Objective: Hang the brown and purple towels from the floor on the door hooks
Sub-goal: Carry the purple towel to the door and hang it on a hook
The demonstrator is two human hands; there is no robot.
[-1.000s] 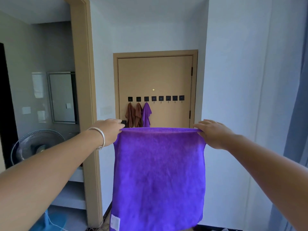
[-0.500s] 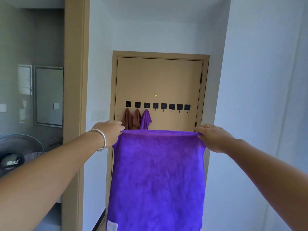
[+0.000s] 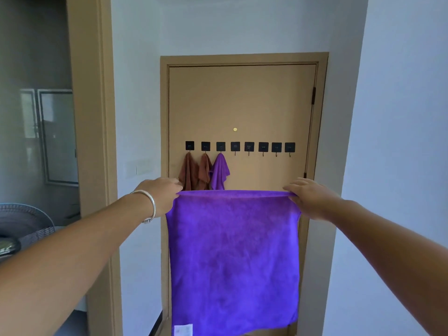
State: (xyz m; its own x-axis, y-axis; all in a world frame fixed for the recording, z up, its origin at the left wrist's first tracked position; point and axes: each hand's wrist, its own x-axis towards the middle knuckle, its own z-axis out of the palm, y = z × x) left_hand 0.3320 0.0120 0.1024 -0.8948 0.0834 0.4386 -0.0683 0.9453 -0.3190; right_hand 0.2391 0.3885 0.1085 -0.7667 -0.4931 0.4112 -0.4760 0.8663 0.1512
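Note:
A purple towel (image 3: 234,258) hangs flat in front of me, spread by its two top corners. My left hand (image 3: 161,194) pinches the left corner and my right hand (image 3: 309,197) pinches the right corner. Ahead stands a tan door (image 3: 242,103) with a row of several black hooks (image 3: 263,147). Two brown towels (image 3: 194,172) hang on the two leftmost hooks, and a small purple towel (image 3: 219,172) hangs on the third. The hooks to the right of these are bare.
White walls (image 3: 400,141) flank the narrow passage on both sides. A tan door frame (image 3: 97,117) at the left opens onto a grey room with a mirror (image 3: 59,137). Part of a fan (image 3: 24,221) shows at the lower left.
The door and its hooks have grown larger and nearer in view. Both hands hold the spread purple towel the same way. The left room has slid out toward the edge.

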